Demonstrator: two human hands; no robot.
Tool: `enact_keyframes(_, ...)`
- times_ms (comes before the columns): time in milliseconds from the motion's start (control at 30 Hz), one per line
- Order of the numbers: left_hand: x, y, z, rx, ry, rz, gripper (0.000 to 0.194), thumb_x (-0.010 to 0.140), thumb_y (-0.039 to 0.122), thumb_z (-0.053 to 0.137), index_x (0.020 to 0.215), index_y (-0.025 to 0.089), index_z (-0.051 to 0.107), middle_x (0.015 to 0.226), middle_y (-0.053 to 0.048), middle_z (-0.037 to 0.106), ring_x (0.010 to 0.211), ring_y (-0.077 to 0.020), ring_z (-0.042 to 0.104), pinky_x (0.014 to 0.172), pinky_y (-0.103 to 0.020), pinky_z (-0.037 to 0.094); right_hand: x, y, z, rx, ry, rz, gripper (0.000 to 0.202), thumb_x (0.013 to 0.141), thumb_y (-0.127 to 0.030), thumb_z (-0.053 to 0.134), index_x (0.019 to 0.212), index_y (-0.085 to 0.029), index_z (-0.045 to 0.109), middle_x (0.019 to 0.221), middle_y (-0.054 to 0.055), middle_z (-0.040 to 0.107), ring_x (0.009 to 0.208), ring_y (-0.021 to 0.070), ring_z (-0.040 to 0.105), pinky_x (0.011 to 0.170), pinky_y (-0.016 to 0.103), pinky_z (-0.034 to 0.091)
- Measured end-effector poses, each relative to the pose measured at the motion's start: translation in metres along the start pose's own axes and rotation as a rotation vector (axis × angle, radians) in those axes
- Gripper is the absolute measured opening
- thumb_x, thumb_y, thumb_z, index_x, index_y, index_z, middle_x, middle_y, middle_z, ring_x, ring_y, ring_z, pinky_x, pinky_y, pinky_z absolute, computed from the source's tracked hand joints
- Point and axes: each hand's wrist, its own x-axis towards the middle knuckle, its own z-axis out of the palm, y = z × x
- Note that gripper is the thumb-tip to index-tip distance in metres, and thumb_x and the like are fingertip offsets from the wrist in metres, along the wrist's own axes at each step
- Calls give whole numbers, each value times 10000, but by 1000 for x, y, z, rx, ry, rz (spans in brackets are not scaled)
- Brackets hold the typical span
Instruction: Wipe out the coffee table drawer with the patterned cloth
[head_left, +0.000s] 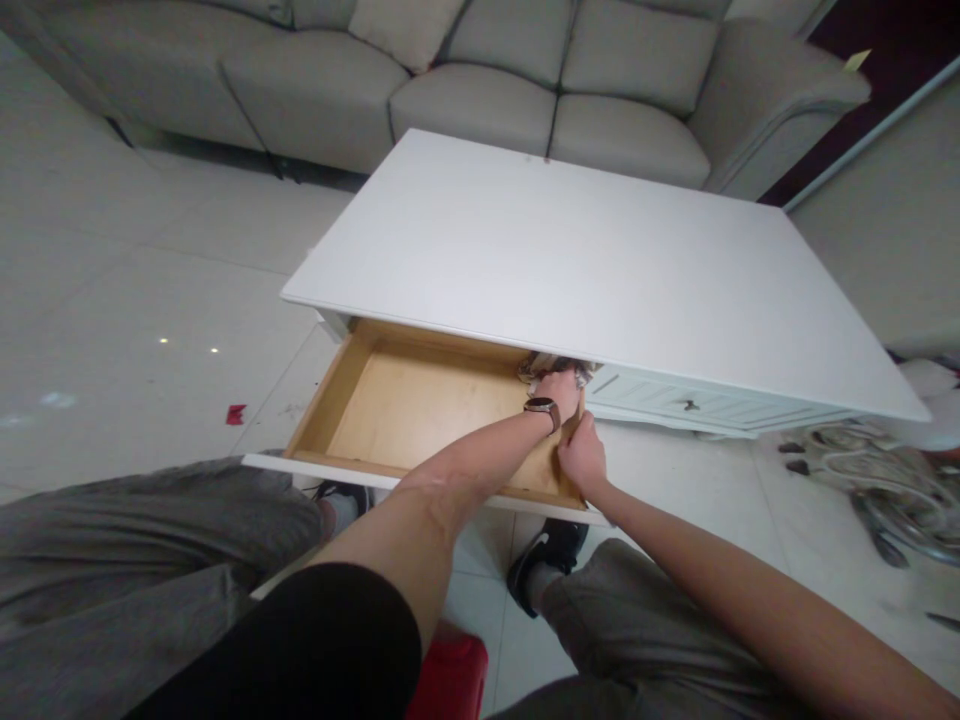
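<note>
While my left arm stretches across pulled-out drawer [420, 400], left hand [561, 388] sits in far right corner, closed on bunched cloth [532, 370]. Right hand [583, 455] clamps drawer's right side wall, just nearer me; fingertips hidden from my view. White tabletop [585, 260] overhangs drawer's back, forearm hides part of its floor. Sofa [480, 110] behind; red scrap [235, 414] on floor at left, red object [454, 675] low between legs.

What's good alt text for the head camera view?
A person's left hand holds a crumpled cloth at the far right corner of an open drawer in a white coffee table; the right hand holds the drawer's right side. A gray sofa stands behind.
</note>
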Motion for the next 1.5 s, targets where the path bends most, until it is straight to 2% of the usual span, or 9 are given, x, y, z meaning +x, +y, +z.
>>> enact_keyframes(333,-54,-108,-40,577,-167,256,489,1046,239,394,1486,336,585,1586,-172,475,1480,-357,405,1206,-559,268,0,1,0,2,8,-4,373,915,-165,480,1275,-170,383,1181,170,649,943,272,672,778,367,471)
enact_keyframes(500,-75,-181,-103,626,-210,87,669,945,212,540,1590,353,434,1626,-153,414,1488,-382,352,1214,-542,222,1,3,0,-18,-4,6,352,924,-173,470,1265,-173,386,1150,158,654,935,271,674,771,365,471)
enact_keyframes(633,-103,-243,-157,685,-200,-204,768,918,260,550,1646,309,313,1649,-178,365,1473,-429,350,1174,-569,254,2,2,0,-16,-7,13,348,930,-181,472,1268,-171,389,1161,164,647,939,274,672,772,368,469)
enact_keyframes(767,-115,-268,-172,743,-124,-236,775,902,344,571,1637,305,327,1621,-176,408,1464,-442,348,1172,-553,240,1,2,0,-5,-6,25,345,929,-174,482,1263,-182,395,1144,156,646,922,264,667,770,359,460)
enact_keyframes(1000,-95,-223,-139,716,-98,-151,689,883,357,568,1558,262,471,1306,-197,667,1244,-405,575,1022,-488,412,1,2,1,-17,1,24,329,927,-184,481,1245,-177,398,1108,151,656,884,263,666,729,353,444)
enact_keyframes(1100,-80,-182,-106,656,-157,21,717,839,340,622,1542,282,493,1265,-164,694,1252,-379,577,1052,-483,414,2,2,2,-18,1,31,330,928,-188,483,1247,-172,399,1105,155,657,881,267,666,728,358,445)
enact_keyframes(1200,-58,-129,-59,571,-180,190,767,805,342,682,1547,317,487,1487,-147,569,1423,-381,438,1171,-499,328,2,2,1,-19,-1,17,361,921,-180,490,1268,-169,390,1146,162,651,906,269,668,741,360,453)
enact_keyframes(1333,-27,-67,-13,462,-250,257,763,831,373,695,1554,272,475,1588,-156,461,1474,-362,388,1229,-493,273,3,0,-1,-28,-9,16,381,936,-192,492,1297,-170,371,1144,150,656,927,263,673,758,353,461)
enact_keyframes(1500,-24,-60,-8,464,-263,299,739,826,308,695,1536,236,506,1619,-175,421,1508,-355,354,1254,-474,235,4,-2,-3,-21,-14,5,394,947,-187,481,1319,-161,353,1151,164,664,925,262,678,754,346,462)
